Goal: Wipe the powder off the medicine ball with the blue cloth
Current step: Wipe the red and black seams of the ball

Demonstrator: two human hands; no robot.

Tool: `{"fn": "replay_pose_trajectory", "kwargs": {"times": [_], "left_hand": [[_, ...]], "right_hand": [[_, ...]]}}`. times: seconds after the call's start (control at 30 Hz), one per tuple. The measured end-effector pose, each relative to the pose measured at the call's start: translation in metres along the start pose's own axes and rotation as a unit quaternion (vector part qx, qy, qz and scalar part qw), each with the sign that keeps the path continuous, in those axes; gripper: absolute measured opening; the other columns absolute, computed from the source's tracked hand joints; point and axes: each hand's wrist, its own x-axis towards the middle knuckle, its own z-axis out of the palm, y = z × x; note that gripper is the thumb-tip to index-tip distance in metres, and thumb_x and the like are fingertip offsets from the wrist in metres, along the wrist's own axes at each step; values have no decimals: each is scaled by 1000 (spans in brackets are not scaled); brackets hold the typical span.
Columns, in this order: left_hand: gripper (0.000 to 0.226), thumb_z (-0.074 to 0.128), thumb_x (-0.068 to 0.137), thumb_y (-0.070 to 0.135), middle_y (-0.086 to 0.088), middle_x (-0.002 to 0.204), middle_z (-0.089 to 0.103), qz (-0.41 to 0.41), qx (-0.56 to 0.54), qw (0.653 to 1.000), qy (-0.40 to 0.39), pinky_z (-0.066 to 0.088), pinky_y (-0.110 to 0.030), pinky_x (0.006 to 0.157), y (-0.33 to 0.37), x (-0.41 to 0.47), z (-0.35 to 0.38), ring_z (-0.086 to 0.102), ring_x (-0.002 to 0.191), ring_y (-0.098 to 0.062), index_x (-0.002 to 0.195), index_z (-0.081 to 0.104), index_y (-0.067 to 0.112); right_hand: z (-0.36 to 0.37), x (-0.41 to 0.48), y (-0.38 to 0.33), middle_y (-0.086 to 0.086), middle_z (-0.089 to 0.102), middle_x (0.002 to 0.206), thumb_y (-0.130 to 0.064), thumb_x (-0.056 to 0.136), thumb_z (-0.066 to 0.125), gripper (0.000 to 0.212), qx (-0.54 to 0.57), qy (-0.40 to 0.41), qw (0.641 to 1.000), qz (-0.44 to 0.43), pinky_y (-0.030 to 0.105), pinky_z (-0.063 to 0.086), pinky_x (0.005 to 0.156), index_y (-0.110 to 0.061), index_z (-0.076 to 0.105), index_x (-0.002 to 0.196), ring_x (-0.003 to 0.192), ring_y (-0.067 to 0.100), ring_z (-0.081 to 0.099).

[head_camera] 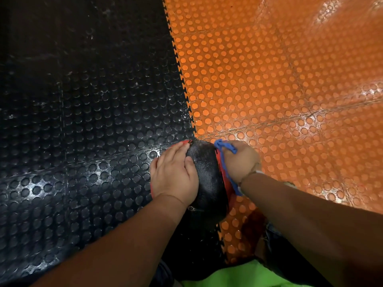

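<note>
- I see the medicine ball (209,177) on the floor, straddling the toothed seam where the black studded tiles (83,121) meet the orange studded tiles (269,79). Its top panel is black with a faint pale dusting, and there is red at both sides.
- The blue cloth (226,145) is bunched against the ball's right side, with a strand trailing down along the red edge.
- My right hand (240,160) grips that cloth, fingers curled over it. A thin band (248,175) circles the wrist.
- My left hand (174,172) lies flat on the ball's left side, fingers straight and holding nothing.
- Below the ball is bright green fabric (238,274).
</note>
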Motion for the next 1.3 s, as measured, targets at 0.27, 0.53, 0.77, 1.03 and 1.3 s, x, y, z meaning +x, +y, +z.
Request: {"fn": "replay_pose_trajectory", "kwargs": {"times": [0.27,0.53,0.77,1.03,1.3], "left_hand": [[49,29,100,39,14,156,23,-7,36,991,-130,5,-43,119,2,9,-26,19,142,-7,148,26,32],[112,59,68,76,16,158,-8,60,148,946,-283,-12,-47,114,7,7,-45,0,145,-4,151,-2,33],[111,57,71,76,14,158,-13,55,146,960,-232,-12,-48,116,7,-9,-42,-8,146,-8,151,-7,32],[132,65,46,83,21,157,-5,70,150,965,-202,-6,-47,116,2,3,-34,5,144,-5,151,-1,38],[123,63,52,81,21,155,0,9,71,986,-152,6,-55,116,24,-3,-9,5,142,-16,150,1,38]], "right_hand": [[-7,-15,7,2,63,93,-17,94,49,25,-6,-35,995,-95,19,46,63,-15,62,114,71,12,55],[-9,-45,-22,-4,47,122,-30,93,47,33,-137,-45,972,-183,24,45,90,-32,55,124,98,12,52],[-32,-15,-4,-6,56,76,-27,96,45,14,9,-72,997,21,10,41,53,-25,59,101,66,11,53],[-6,-47,-4,8,65,111,-16,75,69,34,-164,8,896,-414,26,49,80,-18,68,109,97,24,64],[-22,-27,-10,7,63,109,-24,91,52,26,-122,13,974,-189,24,38,80,-16,65,112,102,25,57]]}}
